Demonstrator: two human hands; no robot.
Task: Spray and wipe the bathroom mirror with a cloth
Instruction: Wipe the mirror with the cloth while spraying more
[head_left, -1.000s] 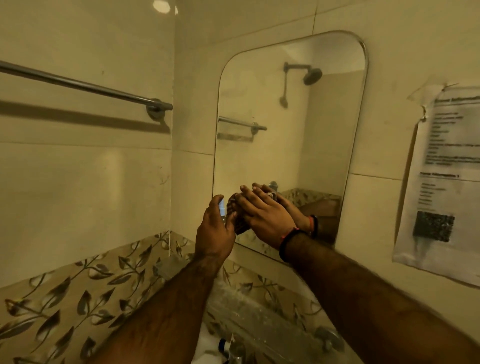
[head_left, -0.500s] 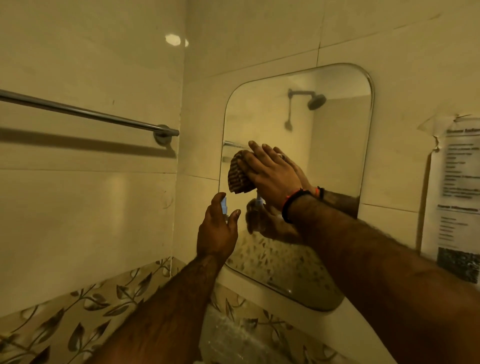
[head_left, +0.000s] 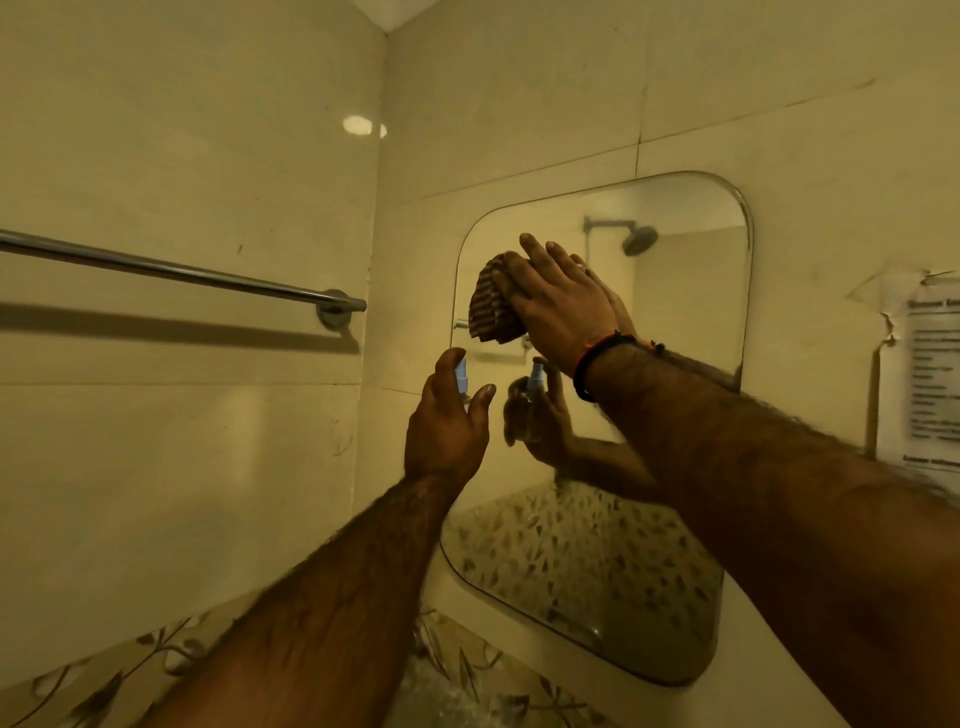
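A rounded-corner mirror (head_left: 680, 312) hangs on the tiled wall ahead. My right hand (head_left: 558, 306) lies flat with fingers spread, pressing a brown striped cloth (head_left: 491, 301) against the mirror's upper left part. Below it, my left hand (head_left: 447, 421) grips a small spray bottle with a pale blue top (head_left: 461, 375), held close to the mirror's left edge. The bottle's body is hidden behind my hand; its reflection shows in the glass.
A chrome towel bar (head_left: 171, 270) runs along the left wall and ends near the corner. A printed paper notice (head_left: 930, 384) is stuck to the wall right of the mirror. A leaf-patterned tile band (head_left: 104, 680) lies below.
My right hand has slid the cloth up the mirror from its lower part to its upper left. My left hand has kept hold of the bottle. My view has tilted upward.
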